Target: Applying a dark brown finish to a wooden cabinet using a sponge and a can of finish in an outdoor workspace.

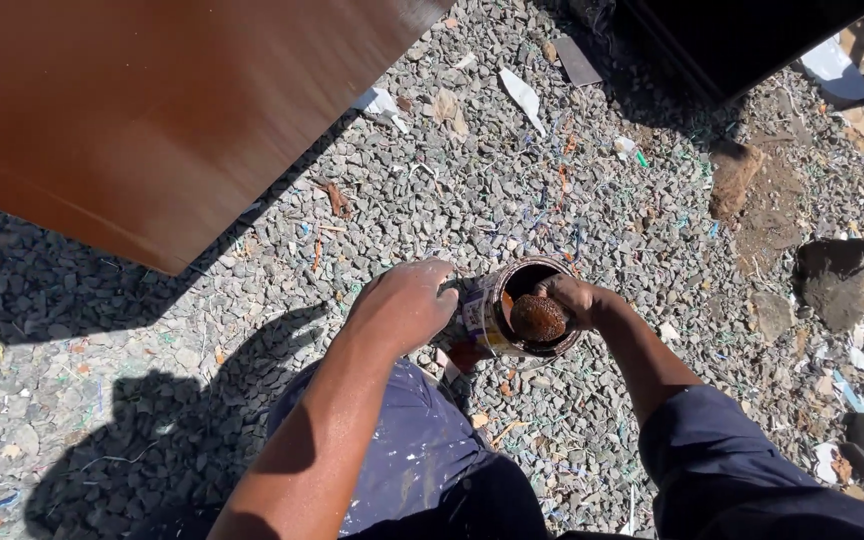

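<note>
While the left hand [407,303] wraps around the side of a small round metal tin with a printed label [497,315], fingers closed on its wall, the tin sits tilted on the grey gravel ground [512,200], mouth facing up and to the right. Right hand [570,298] is at the tin's rim, fingers pinched shut on a brown, stain-soaked wad of sponge or cloth [538,318] that sits in the opening. Can't tell how far the wad goes into the tin. Inside wall of the tin is coated orange-brown. Both arms are bare to the elbow, with dark blue paint-flecked clothing below. Large glossy reddish-brown wooden panel [152,100] fills the upper left, well apart from the tin, casting a shadow on the gravel. Black boxy object [742,40] at top right. Scraps of white paper and flat stones are scattered around.
</note>
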